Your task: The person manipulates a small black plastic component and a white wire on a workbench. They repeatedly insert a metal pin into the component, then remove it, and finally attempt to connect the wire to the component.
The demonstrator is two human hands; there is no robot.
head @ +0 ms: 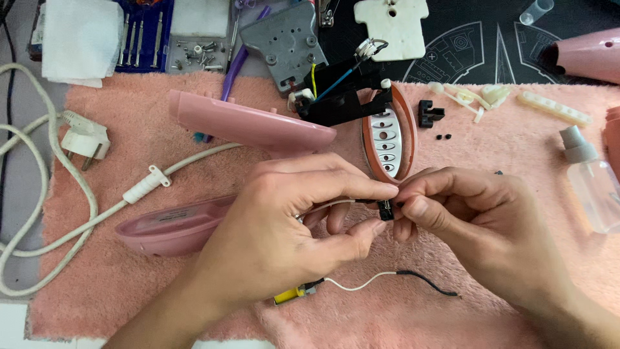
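On pink towel (516, 148), dark mat (491, 39) behind

The towel (504, 136) under everything is soft pink. At 9 o'clock the cord (39, 213) and plug (84, 141) are white. The two long shells (248, 123) near the middle are pink too. At 12 o'clock sits a grey metal plate (284, 42), with a black part (342, 100) below it that has yellow and blue wires. The small part (386, 210) between the fingers is black. At 6 o'clock a wire (374, 279) goes white, then black, with a yellow end. At 1 o'clock the mat (491, 45) is black with white lines.
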